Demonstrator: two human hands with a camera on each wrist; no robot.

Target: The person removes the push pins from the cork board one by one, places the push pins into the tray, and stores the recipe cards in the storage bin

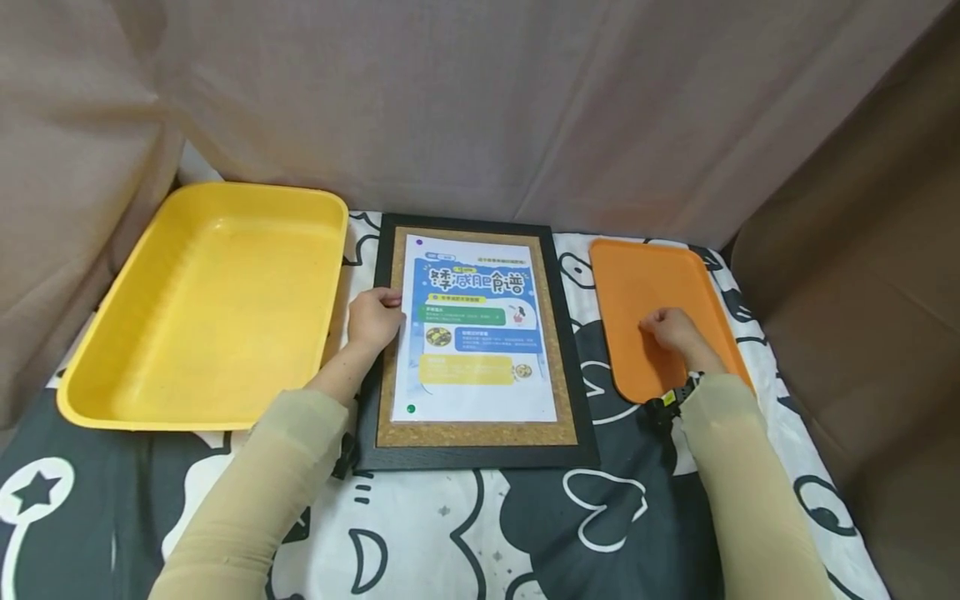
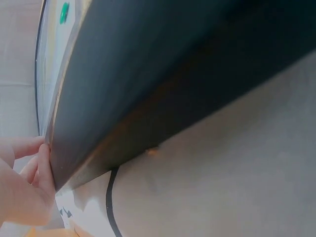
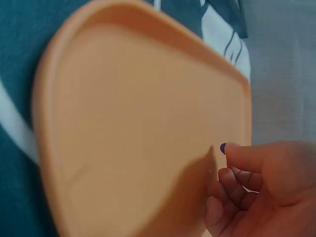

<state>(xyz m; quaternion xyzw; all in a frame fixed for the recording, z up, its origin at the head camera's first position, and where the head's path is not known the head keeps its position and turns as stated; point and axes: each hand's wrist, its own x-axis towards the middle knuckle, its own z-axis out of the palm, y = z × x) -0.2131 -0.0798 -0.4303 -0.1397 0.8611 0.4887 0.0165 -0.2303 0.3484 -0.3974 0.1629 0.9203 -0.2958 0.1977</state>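
A printed sheet (image 1: pixel 480 400) in Chinese lies on a cork board (image 1: pixel 480 435) with a black frame (image 1: pixel 480 458). A purple thumbtack (image 1: pixel 419 242) sits in its upper left corner and a green thumbtack (image 1: pixel 411 408) in its lower left; the right corners show none. My left hand (image 1: pixel 375 321) rests across the frame's left side, fingertips at the sheet's left edge. In the left wrist view these fingers (image 2: pixel 45 173) look fairly straight. Over the orange tray (image 1: pixel 637 275), my right hand (image 1: pixel 678 333) pinches a small blue-purple thumbtack (image 3: pixel 223 147) between thumb and finger.
A deep yellow tray (image 1: pixel 202 421) stands to the left of the board. Under everything lies a black and white patterned cloth (image 1: pixel 420 533). A brown-grey curtain (image 1: pixel 465 108) hangs behind, and another brown drape (image 1: pixel 862 292) closes off the right side.
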